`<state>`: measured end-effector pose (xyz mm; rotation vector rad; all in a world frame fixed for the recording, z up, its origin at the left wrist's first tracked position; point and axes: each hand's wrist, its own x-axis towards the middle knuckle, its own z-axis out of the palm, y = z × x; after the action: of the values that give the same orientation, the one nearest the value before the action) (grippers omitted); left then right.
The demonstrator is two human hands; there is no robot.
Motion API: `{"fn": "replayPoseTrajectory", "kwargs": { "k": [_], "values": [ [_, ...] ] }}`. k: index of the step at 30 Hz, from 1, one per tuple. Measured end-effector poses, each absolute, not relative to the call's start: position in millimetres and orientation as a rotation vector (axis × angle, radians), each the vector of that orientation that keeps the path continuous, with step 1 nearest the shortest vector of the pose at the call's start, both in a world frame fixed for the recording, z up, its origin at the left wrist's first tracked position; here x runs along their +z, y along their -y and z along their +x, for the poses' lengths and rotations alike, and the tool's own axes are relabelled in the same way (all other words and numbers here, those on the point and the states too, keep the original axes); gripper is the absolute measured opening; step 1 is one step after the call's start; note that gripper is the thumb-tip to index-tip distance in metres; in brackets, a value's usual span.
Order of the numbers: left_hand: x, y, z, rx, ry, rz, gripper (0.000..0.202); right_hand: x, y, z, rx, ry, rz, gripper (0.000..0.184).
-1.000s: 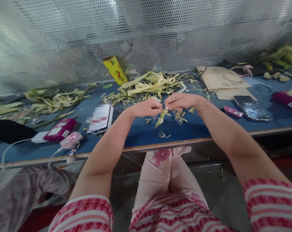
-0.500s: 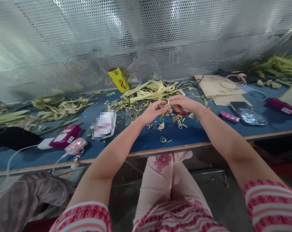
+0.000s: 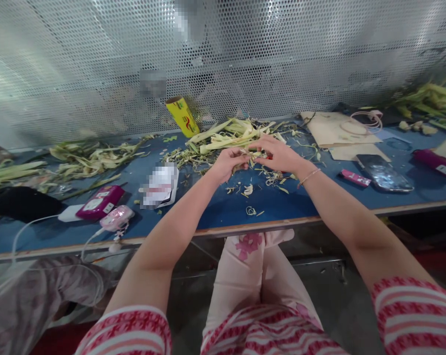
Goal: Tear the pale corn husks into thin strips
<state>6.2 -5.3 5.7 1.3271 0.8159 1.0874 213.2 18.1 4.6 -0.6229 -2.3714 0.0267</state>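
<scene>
At the table's middle, my left hand (image 3: pixel 230 164) is closed with thumb and fingers pinching a small pale yellow-green plant piece (image 3: pixel 251 158). My right hand (image 3: pixel 276 154) meets it from the other side, thumb and fingertips curled at the same piece. The fingers partly hide its shape. Just behind my hands lies a heap of pale green stalks and leaves (image 3: pixel 230 135). Loose plant scraps (image 3: pixel 248 190) are scattered in front of them on the blue tabletop (image 3: pixel 223 209). Something red shows partly beneath my right hand.
A yellow tube (image 3: pixel 183 117) leans at the back against the perforated metal screen (image 3: pixel 245 59). To the left are a white packet (image 3: pixel 159 186), a purple box (image 3: pixel 100 202) and more leaves (image 3: pixel 87 160). A phone (image 3: pixel 385 172) and cardboard (image 3: pixel 329 129) lie right. Another person's leg (image 3: pixel 41 296) shows lower left.
My right hand's fingers have lifted and spread a little from their closer pinch. My left hand has shifted slightly left. The camera view has moved a little.
</scene>
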Motion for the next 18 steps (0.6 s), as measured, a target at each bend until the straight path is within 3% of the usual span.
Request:
{"fn": "replayPoseTrajectory", "kwargs": {
  "k": [18],
  "values": [
    [10.5,6.0,1.8,0.988,-0.867,1.235,0.01,-0.8,-13.3,204.7,0.062,2.373,-0.551,0.027]
  ]
}}
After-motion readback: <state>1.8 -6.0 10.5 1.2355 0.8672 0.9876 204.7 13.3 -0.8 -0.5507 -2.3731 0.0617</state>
